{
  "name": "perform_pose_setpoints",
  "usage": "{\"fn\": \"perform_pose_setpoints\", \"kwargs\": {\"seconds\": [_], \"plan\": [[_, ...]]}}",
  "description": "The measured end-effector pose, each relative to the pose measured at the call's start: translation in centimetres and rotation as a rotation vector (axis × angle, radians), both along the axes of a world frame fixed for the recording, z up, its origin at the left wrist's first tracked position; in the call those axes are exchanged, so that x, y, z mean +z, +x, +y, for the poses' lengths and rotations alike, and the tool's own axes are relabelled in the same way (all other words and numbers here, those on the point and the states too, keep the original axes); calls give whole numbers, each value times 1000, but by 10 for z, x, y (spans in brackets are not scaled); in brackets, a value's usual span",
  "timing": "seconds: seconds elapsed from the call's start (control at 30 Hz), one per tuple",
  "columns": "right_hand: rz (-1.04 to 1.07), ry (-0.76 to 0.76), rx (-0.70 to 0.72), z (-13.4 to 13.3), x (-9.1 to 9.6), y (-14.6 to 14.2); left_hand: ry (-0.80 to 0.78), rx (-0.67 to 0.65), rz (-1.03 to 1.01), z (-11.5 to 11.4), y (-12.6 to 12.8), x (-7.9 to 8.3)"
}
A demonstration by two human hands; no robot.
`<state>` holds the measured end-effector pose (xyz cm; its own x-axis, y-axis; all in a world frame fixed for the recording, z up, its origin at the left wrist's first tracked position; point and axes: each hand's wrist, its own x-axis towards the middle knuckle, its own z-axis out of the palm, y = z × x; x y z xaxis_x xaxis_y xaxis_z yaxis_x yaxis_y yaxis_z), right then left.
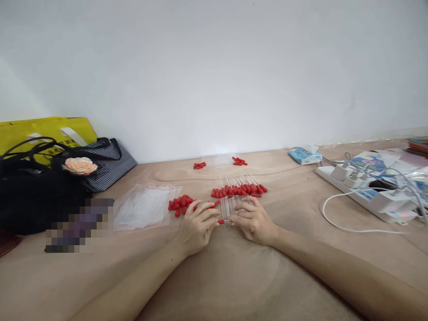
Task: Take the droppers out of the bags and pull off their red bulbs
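The fingers of your left hand [199, 225] are bent and slightly spread, with the thumb side pinching a small red bulb [221, 221]. Your right hand [254, 220] pinches a thin clear tube [228, 221] just beside it, its other fingers curled over the tabletop. The bulb and the tube lie in line between your 2 hands, low over the brown table [234, 276]; how far the tube sits inside the bulb is too small to tell.

Just past your fingertips, loose clear tubes [226, 205] lie side by side. Beyond them is a row of bulb-tipped tubes [239, 191], their red ends toward you. A pile of loose red bulbs [182, 203] sits just beyond your left hand, on its left side. Farther back, near the wall [214, 80], you have 2 small red clusters, 1 on the left [199, 165] and 1 on the right [240, 161].

Off to your left, clear plastic bags [143, 207] lie flat, and a striped bag [113, 165] stands near a yellow bag [78, 127]. Well to your right are a white power strip [359, 195] with chargers plugged in and a blue tissue pack [303, 156].
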<state>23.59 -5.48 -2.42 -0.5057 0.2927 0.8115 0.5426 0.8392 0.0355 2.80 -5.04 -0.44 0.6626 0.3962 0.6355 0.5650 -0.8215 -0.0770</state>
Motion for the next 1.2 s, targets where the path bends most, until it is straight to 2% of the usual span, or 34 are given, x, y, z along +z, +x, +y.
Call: {"fn": "perform_pose_setpoints", "kwargs": {"seconds": [0.33, 0.43, 0.57, 0.67, 0.8, 0.97, 1.2], "plan": [[-1, -35, 28, 0, -1, 2, 6, -53, -31, 1, 1, 1], [-2, -57, 12, 0, -1, 10, -6, -20, -20, 3, -5, 1], [91, -107, -165, 3, 1, 27, 7, 70, -73, 10, -16, -1], [129, -75, -286, 5, 4, 30, -13, 22, -126, 14, -17, -4], [77, -121, -326, 6, 5, 25, -85, -5, -194, 14, -15, -6], [110, -245, -306, 10, -1, 19, -105, 74, -165, 13, -14, -5], [46, -177, -289, 17, -9, 7, -144, 63, -186, 14, -12, -5]]}}
